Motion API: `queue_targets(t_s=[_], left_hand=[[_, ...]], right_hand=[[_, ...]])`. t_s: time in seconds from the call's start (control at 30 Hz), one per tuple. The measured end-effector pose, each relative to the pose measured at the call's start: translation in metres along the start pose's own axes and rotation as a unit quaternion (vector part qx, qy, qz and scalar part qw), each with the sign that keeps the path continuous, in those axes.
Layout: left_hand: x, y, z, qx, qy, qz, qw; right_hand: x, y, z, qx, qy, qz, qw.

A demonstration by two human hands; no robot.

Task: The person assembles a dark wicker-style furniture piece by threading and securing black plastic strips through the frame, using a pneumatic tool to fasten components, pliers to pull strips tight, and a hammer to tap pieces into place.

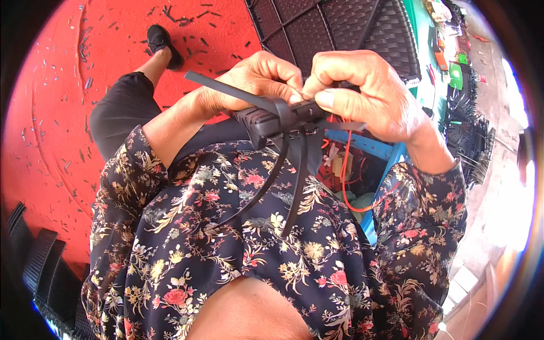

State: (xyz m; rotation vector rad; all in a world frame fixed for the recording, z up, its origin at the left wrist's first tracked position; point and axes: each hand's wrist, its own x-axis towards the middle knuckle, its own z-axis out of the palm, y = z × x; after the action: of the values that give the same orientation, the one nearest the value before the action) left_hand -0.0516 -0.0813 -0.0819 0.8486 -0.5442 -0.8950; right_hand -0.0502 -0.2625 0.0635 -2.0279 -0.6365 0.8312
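In front of my chest is a black bar wrapped in flat strips (255, 123), lying crosswise. One flat black strip (224, 90) sticks out to the left past my wrist, and two loose strip ends (299, 181) hang down over my floral shirt. My left hand (263, 79) is closed, its thumb and forefinger pinched on the strip weave at the top of the bar. Close beside it, my right hand (365, 96) pinches at the same spot with thumb and bent forefinger. The fingertips nearly meet, and the exact strip between them is partly hidden.
Beyond my hands stands a large dark woven panel (368, 34). An orange cord (345, 187) loops beside a blue frame (365, 144) on the right. Black scraps (181, 20) litter the red floor (45, 124). Black woven pieces (45, 260) lie at lower left; dark strip bundles (467, 141) at far right.
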Motion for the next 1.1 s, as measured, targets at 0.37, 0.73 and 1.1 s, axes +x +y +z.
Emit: queue_targets(t_s=[0.37,0.73,1.1], left_hand=[[-0.058,0.028,-0.056,0.310,0.304,-0.048,0.900],[-0.103,0.020,-0.010,0.624,-0.046,0.004,0.780],[-0.044,0.058,0.034,0.626,0.137,0.440,0.629]], right_hand=[[0.017,0.035,0.008,0.120,0.128,-0.127,0.976],[0.037,0.025,0.027,-0.106,0.202,-0.223,0.948],[0.054,0.019,0.038,-0.137,0.279,-0.253,0.916]])
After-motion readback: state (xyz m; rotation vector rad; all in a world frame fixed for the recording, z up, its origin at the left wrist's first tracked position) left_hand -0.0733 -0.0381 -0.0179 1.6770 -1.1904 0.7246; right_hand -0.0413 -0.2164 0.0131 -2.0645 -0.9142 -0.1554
